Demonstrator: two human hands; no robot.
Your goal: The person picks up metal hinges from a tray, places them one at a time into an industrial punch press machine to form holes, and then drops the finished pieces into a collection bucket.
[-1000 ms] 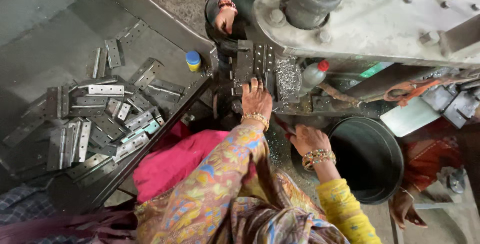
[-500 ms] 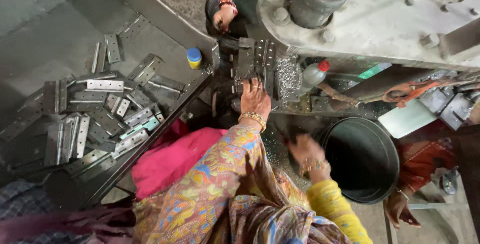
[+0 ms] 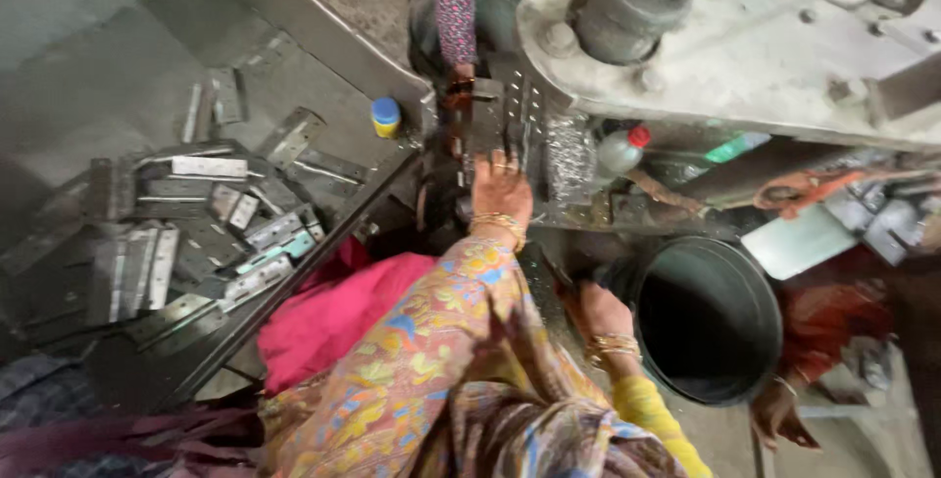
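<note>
At the bed of the heavy press, the left hand lies palm down with its fingers spread flat on a dark punched metal plate, pressing it rather than gripping it; the plate sits under the machine's overhang, directly ahead of the fingertips. That hand is in the same spot as a second ago, so the plate looks held steady in the tooling. What has shifted is the right hand: a second ago it reached forward toward the press bed, and now it has drawn back and down beside the rim of the black bucket. It is blurred and partly hidden by the patterned sleeve, so whether it is closed on a piece cannot be told. By this reading, one plate is being kept in place while the other hand works between press and bucket.

Just beyond the left hand, a co-worker's hand in a dotted sleeve touches the far end of the same tooling. To the right of the left hand stands a small clear bottle with a red cap. Well to the left, across a steel edge, a heap of grey hinge plates fills a tray, with a little yellow bottle with a blue cap at its far corner.
</note>
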